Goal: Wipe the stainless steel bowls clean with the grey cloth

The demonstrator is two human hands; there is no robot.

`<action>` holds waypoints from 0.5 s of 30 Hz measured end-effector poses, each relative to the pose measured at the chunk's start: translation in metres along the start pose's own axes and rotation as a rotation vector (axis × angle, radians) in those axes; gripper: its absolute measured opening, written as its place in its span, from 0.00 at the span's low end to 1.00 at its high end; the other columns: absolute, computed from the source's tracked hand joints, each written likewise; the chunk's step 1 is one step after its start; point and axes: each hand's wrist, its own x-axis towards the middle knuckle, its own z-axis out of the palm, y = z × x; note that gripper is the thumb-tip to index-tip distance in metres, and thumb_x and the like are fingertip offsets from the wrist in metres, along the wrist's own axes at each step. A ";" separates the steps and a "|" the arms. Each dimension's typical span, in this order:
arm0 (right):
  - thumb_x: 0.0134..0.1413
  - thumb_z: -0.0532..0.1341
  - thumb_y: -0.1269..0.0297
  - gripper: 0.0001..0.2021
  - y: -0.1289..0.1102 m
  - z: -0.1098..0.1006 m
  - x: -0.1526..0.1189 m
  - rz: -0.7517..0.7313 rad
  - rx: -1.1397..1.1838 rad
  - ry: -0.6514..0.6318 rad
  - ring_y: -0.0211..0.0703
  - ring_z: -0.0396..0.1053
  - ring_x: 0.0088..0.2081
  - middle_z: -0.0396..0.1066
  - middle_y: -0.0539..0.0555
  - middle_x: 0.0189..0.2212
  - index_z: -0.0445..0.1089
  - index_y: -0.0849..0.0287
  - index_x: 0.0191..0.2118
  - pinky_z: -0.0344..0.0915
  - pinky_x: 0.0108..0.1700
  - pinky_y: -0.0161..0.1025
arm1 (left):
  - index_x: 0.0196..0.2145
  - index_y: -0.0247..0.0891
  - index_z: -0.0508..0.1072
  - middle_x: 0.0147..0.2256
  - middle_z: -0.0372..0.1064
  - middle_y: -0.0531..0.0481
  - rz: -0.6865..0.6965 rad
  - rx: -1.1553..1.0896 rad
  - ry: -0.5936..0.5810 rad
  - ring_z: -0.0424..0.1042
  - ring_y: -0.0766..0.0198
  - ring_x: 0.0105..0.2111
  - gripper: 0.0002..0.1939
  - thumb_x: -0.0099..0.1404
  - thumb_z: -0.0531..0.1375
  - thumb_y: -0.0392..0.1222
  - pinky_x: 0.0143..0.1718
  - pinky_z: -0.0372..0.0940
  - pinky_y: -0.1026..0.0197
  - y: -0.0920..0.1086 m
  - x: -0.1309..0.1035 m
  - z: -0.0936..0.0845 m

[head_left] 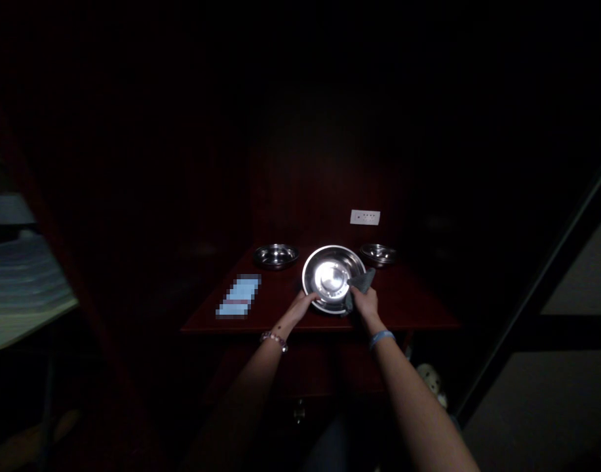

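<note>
A shiny stainless steel bowl (332,278) is held tilted toward me over the dark red shelf (275,313). My left hand (297,309) grips its lower left rim, thumb on the inside edge. On the bowl's right side, my right hand (365,303) is closed on a grey cloth (362,282), which lies against the inner wall and rim. Behind it to the left rests another steel bowl (275,256), and to the right a further steel bowl (379,254). Fingers under the bowl are hidden.
A blurred-out bright rectangle (239,296) lies on the shelf at left. A white power socket (365,217) is on the back panel. Below the shelf edge is a small metal drawer pull (299,411). A pale round-edged table (25,314) stands far left.
</note>
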 end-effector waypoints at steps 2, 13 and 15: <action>0.53 0.62 0.61 0.18 -0.005 -0.009 0.000 -0.055 -0.091 0.005 0.52 0.78 0.48 0.80 0.62 0.45 0.77 0.64 0.48 0.71 0.49 0.38 | 0.46 0.36 0.76 0.47 0.79 0.45 -0.043 0.009 0.006 0.71 0.45 0.54 0.20 0.55 0.61 0.36 0.58 0.63 0.51 0.001 0.000 -0.002; 0.58 0.61 0.58 0.18 -0.012 -0.029 -0.004 -0.137 -0.215 0.021 0.51 0.78 0.46 0.80 0.61 0.44 0.77 0.62 0.49 0.70 0.47 0.37 | 0.54 0.30 0.73 0.53 0.75 0.38 0.060 -0.004 -0.063 0.69 0.42 0.58 0.25 0.60 0.62 0.41 0.63 0.59 0.46 0.003 -0.004 -0.001; 0.58 0.61 0.58 0.18 -0.012 -0.028 -0.005 -0.132 -0.201 0.031 0.52 0.78 0.46 0.80 0.62 0.43 0.78 0.63 0.48 0.70 0.46 0.38 | 0.57 0.32 0.70 0.57 0.72 0.38 0.071 -0.005 -0.082 0.67 0.45 0.60 0.28 0.61 0.62 0.46 0.66 0.56 0.46 0.003 -0.003 0.001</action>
